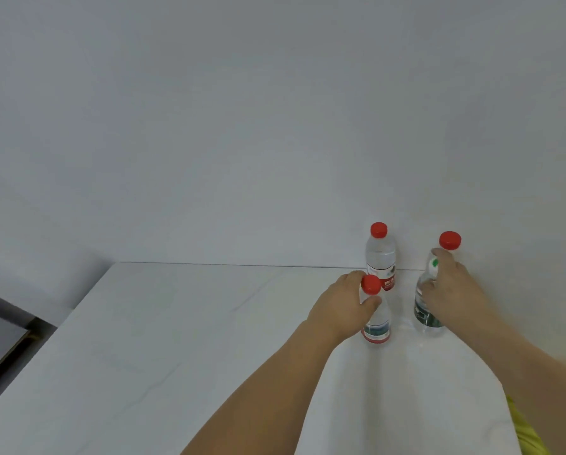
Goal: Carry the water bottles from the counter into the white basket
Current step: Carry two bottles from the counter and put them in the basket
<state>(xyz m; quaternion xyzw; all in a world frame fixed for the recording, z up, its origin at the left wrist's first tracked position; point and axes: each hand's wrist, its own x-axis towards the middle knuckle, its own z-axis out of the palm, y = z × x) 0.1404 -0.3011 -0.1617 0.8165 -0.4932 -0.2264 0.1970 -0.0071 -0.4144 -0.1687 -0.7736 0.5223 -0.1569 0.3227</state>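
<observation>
Three clear water bottles with red caps stand upright on the white counter (pixel 176 339) near the back wall. My left hand (pixel 340 307) grips the neck of the near small bottle (pixel 377 326), thumb and fingers curled just under its cap. My right hand (pixel 452 290) wraps around the upper body of the taller bottle with the dark green label (pixel 422 310) on the right. A third bottle with a red label (pixel 380 257) stands free behind, against the wall. The white basket is not in view.
A plain white wall rises right behind the counter. The counter's left edge runs diagonally; beyond it lies dark floor with a framed panel (pixel 2 349). A bit of yellow clothing (pixel 527 431) shows at the bottom right.
</observation>
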